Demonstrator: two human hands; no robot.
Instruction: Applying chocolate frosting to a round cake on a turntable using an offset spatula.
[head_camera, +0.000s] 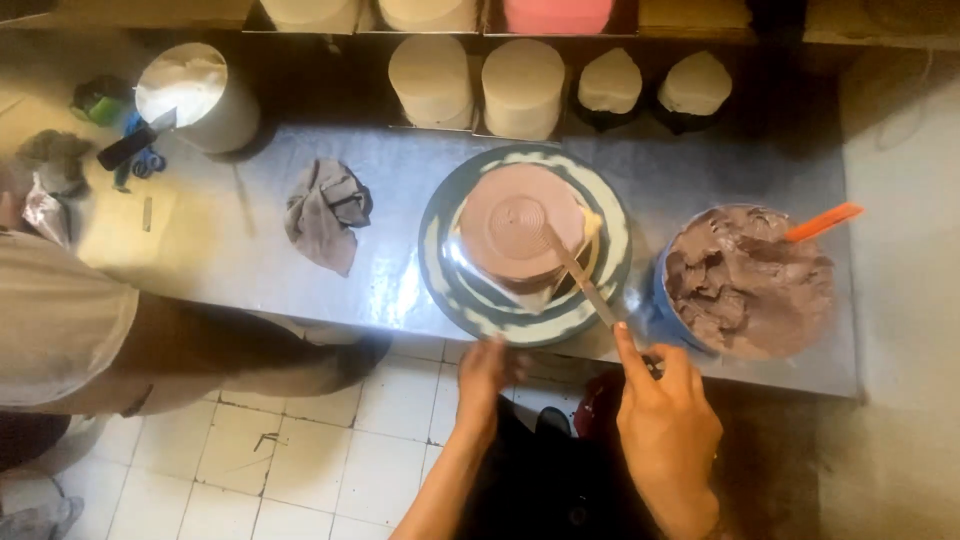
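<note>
A round cake (520, 222) coated in pale brown cream stands on a striped turntable (470, 290) on the steel counter. My right hand (662, 415) is closed around the handle of a long flat spatula (578, 272), index finger stretched along it; its blade lies on the cake's right side. My left hand (490, 368) touches the near rim of the turntable, fingers curled on its edge. A blue tub of chocolate cream (748, 282) sits just right of the turntable, with an orange-handled tool (822, 222) stuck in it.
A crumpled grey cloth (326, 212) lies left of the turntable. A white-cream bucket with a knife (196, 92) stands far left. Plain cakes (520, 86) line the back shelf. Another person's bent leg (180, 350) is at the left, over the tiled floor (300, 450).
</note>
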